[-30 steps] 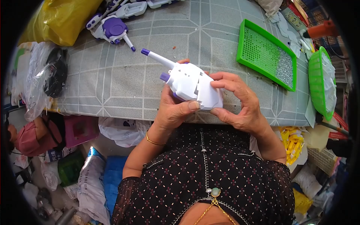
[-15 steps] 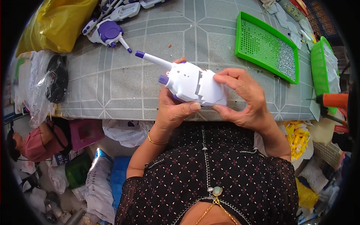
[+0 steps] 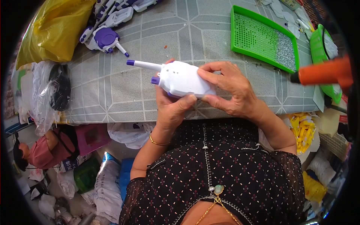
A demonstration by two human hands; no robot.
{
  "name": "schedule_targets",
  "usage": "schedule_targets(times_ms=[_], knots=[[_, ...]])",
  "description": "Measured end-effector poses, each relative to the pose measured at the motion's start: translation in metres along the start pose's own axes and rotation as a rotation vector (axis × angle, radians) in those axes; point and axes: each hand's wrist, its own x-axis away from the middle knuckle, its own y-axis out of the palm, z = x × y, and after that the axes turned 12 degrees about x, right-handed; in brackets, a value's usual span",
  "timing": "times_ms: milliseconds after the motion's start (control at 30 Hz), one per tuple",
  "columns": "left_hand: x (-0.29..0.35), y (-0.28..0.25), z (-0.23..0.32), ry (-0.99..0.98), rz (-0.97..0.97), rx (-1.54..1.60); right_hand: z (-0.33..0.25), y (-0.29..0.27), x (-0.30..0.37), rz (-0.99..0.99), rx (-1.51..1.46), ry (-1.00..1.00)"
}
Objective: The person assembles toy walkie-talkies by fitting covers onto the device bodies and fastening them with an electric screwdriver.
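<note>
A white toy walkie-talkie (image 3: 182, 79) with a purple-tipped antenna and a purple knob lies back side up between my hands, above the table's near edge. My left hand (image 3: 173, 107) grips its antenna end, thumb on the near side and the other fingers mostly hidden beneath. At the opposite end my right hand (image 3: 230, 90) pinches the body, thumb on the near edge and fingers on the top. The back cover sits flush there, with no gap showing.
A green tray (image 3: 264, 39) of small metal screws lies far right. An orange-handled tool (image 3: 322, 73) hangs at right. Walkie-talkie parts (image 3: 107, 39) and a yellow bag (image 3: 56, 30) are far left. Clear plastic bags (image 3: 41, 90) lie left; another person (image 3: 47, 150) is beyond the table's left edge.
The gap across the walkie-talkie's back has closed as the cover went down under my right hand. Both hands and the toy sit slightly further left in view.
</note>
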Motion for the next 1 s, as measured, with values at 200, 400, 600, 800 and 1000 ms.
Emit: schedule_targets(times_ms=[200, 400, 600, 800, 1000], knots=[[-0.002, 0.005, 0.005, 0.009, 0.030, 0.151, -0.004, 0.006, -0.006, -0.034, -0.317, 0.255], [0.012, 0.008, 0.045, -0.217, 0.376, -0.750, 0.051, -0.007, -0.002, -0.090, -0.115, 0.136], [-0.034, 0.036, 0.038, 0.647, -0.486, -1.514, 0.053, 0.002, -0.001, -0.084, -0.062, -0.081], [-0.044, 0.013, 0.019, 0.484, -0.536, -1.394, 0.056, -0.070, 0.015, 0.781, 0.213, 0.199], [-0.043, 0.013, 0.010, 0.555, -0.452, -1.427, 0.146, -0.164, 0.018, 1.231, 0.162, 0.500]])
